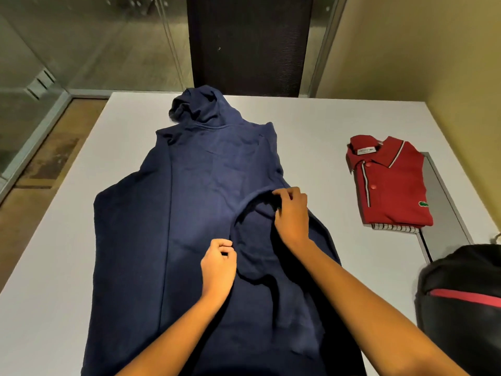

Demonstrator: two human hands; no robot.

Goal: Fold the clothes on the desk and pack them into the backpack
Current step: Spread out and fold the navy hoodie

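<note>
A navy blue hoodie (189,213) lies flat along the white desk (311,126), hood at the far end. One sleeve is folded across its middle. My right hand (291,213) pinches the upper curve of that sleeve. My left hand (218,264) pinches the sleeve's lower left edge with curled fingers. A red polo shirt (390,183) lies folded at the right on top of a striped garment (393,227). The black backpack (461,308) with a red stripe sits at the lower right edge, partly out of view.
A grey panel (444,207) is set into the desk under the red polo. A dark chair back (249,44) stands behind the far edge. Glass walls are at the left, a plain wall at the right. Bare desk surface flanks the hoodie.
</note>
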